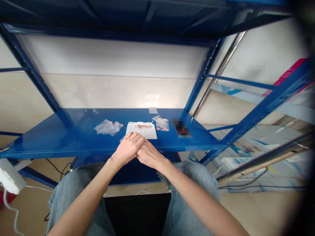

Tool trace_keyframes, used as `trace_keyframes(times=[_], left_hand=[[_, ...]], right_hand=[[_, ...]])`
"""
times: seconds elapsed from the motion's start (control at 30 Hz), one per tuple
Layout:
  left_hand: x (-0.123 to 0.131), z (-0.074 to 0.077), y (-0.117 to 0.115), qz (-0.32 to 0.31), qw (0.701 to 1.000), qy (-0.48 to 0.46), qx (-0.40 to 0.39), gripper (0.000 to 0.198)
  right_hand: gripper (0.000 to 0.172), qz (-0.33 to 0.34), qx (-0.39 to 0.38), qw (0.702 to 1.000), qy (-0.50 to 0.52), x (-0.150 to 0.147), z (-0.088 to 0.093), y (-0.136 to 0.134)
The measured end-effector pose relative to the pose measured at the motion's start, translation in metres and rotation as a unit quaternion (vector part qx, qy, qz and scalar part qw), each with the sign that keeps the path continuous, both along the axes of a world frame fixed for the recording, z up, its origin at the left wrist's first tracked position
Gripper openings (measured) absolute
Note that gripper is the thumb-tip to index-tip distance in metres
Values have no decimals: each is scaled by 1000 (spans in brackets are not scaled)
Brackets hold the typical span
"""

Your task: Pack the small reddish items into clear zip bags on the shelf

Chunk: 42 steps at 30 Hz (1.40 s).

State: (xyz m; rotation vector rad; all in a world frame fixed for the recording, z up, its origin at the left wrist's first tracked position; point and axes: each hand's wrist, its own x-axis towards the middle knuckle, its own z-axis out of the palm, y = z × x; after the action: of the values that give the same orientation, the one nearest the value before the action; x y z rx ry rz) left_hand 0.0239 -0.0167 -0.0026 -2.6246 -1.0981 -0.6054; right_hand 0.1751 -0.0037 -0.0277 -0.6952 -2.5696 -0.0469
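Beyond the curled fingers [134,135] of left hand [126,148] and right hand [151,154], any hold hidden, loose pieces [144,127] on white paper [151,134] deserve gentleness.

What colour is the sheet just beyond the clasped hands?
The sheet is white, showing best in the head view.

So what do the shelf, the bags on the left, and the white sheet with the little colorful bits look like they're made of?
Shelf: probably painted metal, glossy blue, judging by its sheen.
Bags: thin, clear plastic, shiny; the blue shows through them.
White sheet: seems matte and crinkled, likely paper or tissue, though thin cloth is possible.
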Motion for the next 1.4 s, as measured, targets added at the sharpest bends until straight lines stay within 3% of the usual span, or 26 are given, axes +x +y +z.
trace_keyframes(times=[0.17, 0.3, 0.4, 0.47, 0.63, 0.97, 1.13, 1.27, 1.4], left_hand=[[-9, -1, 5, -6, 1000, 10, -28, 26], [-31, -3, 19, 96, 995, -5, 33, 10], [-49, -5, 30, 174, 980, -67, 73, 12], [-54, -8, 34, 196, 972, -107, 78, 12], [-44, -15, 35, 182, 967, -173, 42, 10], [-23, -26, 33, 151, 982, -107, 38, 11], [-28, -27, 35, 151, 976, -155, 26, 18], [-31, -28, 34, 158, 971, -180, 10, 15], [-32, -29, 37, 201, 944, -256, -47, 6]], right_hand=[[23, 20, 2, 999, -37, 2, 9, -1], [30, 57, 29, 998, 17, 10, 17, 9], [37, 7, 30, 993, 113, 20, 19, 34], [31, -65, 21, 986, 150, 26, 16, 56], [17, -174, -13, 977, 121, 32, 2, 97], [12, -214, -32, 972, 88, 22, -6, 121], [10, -213, -40, 970, 113, 16, -17, 129], [9, -206, -76, 958, 183, 11, -13, 130], [9, -92, -169, 907, 374, 3, 6, 108]])
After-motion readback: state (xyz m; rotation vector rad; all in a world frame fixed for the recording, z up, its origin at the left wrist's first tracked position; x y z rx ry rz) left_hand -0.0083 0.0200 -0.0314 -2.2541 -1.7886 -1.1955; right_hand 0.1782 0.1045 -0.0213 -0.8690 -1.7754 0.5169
